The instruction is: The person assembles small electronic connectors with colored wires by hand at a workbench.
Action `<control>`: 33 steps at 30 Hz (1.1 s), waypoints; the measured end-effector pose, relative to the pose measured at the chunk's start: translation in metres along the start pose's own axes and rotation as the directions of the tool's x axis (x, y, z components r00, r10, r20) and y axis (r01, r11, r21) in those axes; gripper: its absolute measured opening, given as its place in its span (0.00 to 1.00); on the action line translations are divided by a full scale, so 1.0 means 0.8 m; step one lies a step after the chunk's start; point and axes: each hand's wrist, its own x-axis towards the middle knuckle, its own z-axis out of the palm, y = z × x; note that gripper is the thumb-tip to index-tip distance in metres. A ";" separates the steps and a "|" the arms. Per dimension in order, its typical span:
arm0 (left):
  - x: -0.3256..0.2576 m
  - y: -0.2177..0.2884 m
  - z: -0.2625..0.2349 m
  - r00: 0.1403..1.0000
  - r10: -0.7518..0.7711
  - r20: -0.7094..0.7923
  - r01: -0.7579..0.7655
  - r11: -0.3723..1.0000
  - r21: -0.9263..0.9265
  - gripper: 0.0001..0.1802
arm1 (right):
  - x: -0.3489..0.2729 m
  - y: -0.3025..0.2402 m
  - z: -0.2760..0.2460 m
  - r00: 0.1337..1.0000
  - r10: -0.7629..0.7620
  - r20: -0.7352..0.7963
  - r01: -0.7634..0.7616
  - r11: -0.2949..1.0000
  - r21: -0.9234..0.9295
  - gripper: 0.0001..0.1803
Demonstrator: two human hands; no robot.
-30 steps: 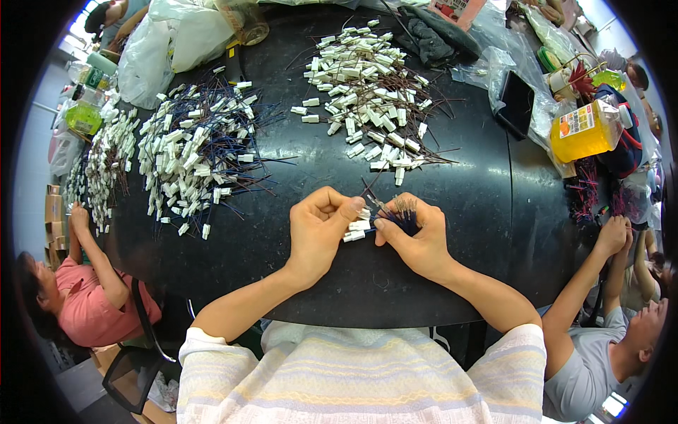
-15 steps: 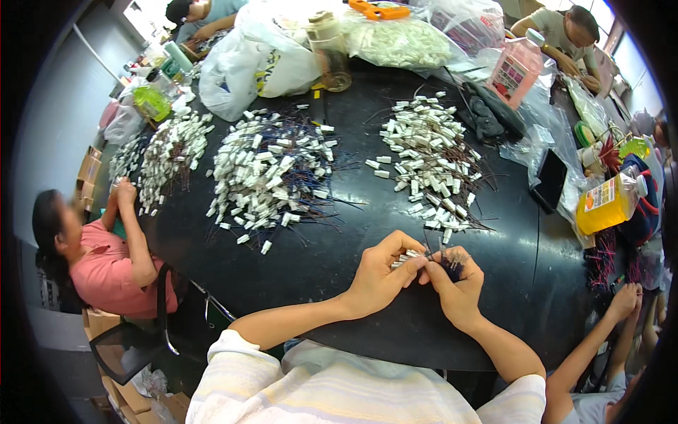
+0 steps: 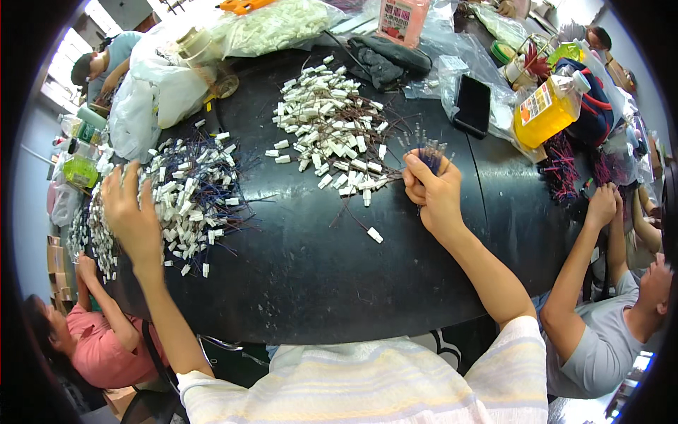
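Observation:
My left hand [image 3: 132,219] reaches over the left side with its fingers apart, above a pile of white connectors with dark blue wires [image 3: 185,205]. Nothing shows in its fingers. My right hand [image 3: 439,194] is closed round a bundle of thin dark blue wires [image 3: 429,160], whose bare metal tips fan out above the fist. Left of that hand lies a second pile of white connectors with brownish wires [image 3: 332,131]. One loose white connector [image 3: 374,234] with a wire lies apart, nearer to me.
A black phone [image 3: 472,106], a yellow liquid bottle [image 3: 549,109] and a pink bottle [image 3: 402,21] stand or lie beyond my right hand. Plastic bags [image 3: 166,85] fill the far left. A co-worker in pink [image 3: 106,346] sits left; another in grey [image 3: 600,332] sits right.
My left hand has left my right hand, swung far left and opened; the white connectors it held no longer show in it. The wire bundle stays in my right hand. The view has shifted rightward.

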 end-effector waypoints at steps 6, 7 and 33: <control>-0.044 0.246 -0.046 0.835 0.550 0.017 -0.236 0.387 -0.891 0.21 | -0.009 0.012 -0.007 0.998 0.070 0.003 -0.069 0.988 -0.139 0.04; -0.059 0.268 -0.045 0.845 0.535 -0.001 -0.245 0.386 -0.889 0.23 | -0.013 0.012 -0.003 0.999 0.048 0.008 -0.046 0.984 -0.174 0.04; -0.095 0.221 -0.032 0.803 0.296 0.518 0.544 -0.005 -0.839 0.10 | -0.060 0.027 0.020 0.904 0.177 0.390 0.141 0.736 -0.662 0.04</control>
